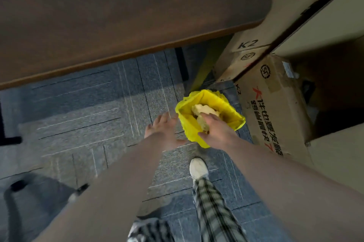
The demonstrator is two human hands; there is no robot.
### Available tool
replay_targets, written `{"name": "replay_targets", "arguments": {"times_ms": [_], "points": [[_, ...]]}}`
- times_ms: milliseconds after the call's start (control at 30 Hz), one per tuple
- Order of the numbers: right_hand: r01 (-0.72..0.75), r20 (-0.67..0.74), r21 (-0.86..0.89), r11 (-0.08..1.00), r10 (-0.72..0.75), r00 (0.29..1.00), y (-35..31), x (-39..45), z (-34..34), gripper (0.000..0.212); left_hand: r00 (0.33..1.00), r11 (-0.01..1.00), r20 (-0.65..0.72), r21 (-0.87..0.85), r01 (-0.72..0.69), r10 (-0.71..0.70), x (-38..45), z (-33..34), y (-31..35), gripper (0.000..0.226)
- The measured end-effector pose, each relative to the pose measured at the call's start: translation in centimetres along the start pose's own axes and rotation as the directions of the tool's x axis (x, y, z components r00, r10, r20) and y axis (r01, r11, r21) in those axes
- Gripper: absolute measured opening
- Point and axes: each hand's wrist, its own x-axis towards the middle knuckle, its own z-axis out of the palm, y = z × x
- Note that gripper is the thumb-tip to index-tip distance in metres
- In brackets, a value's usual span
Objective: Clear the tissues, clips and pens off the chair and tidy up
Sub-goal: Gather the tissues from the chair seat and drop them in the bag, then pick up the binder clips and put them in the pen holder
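Observation:
A small bin lined with a yellow bag [226,106] stands on the carpet beside cardboard boxes. Crumpled tissue [204,109] lies inside it. My right hand [215,131] is over the bin's near rim, fingers curled around a wad of tissue [202,123] held just inside the bag. My left hand [162,129] hovers left of the bin with its fingers spread and nothing in it. The chair seat, clips and pens are out of view.
A brown desk top [118,15] fills the upper part of the view. Stacked cardboard boxes [273,107] stand right of the bin. A dark chair base [17,192] shows at lower left. My white shoe [199,169] is on the blue-grey carpet.

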Motion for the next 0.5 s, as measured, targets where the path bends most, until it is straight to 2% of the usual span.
{"name": "replay_targets", "arguments": {"times_ms": [167, 300, 400, 500], "points": [[0.153, 0.129, -0.276, 0.949, -0.121, 0.984, -8.2, -1.5, 2.9, 0.08, 0.999, 0.996, -0.016, 0.08, 0.045, -0.044, -6.5, 0.8, -8.5, 0.092], [0.306, 0.175, -0.375, 0.875, -0.257, 0.95, -16.5, -2.8, 6.5, 0.079, 0.987, 0.989, -0.052, -0.01, 0.15, -0.151, -11.8, 3.0, -16.5, 0.09], [0.425, 0.213, -0.497, 0.757, -0.368, 0.905, -23.2, -4.3, 10.2, 0.08, 0.966, 0.965, -0.072, -0.11, 0.239, -0.248, -16.2, 5.3, -22.8, 0.088], [0.509, 0.29, -0.54, 0.67, -0.419, 0.86, -30.0, -6.4, 14.4, 0.079, 0.938, 0.926, -0.086, -0.211, 0.312, -0.335, -21.0, 7.9, -29.2, 0.088]]}}
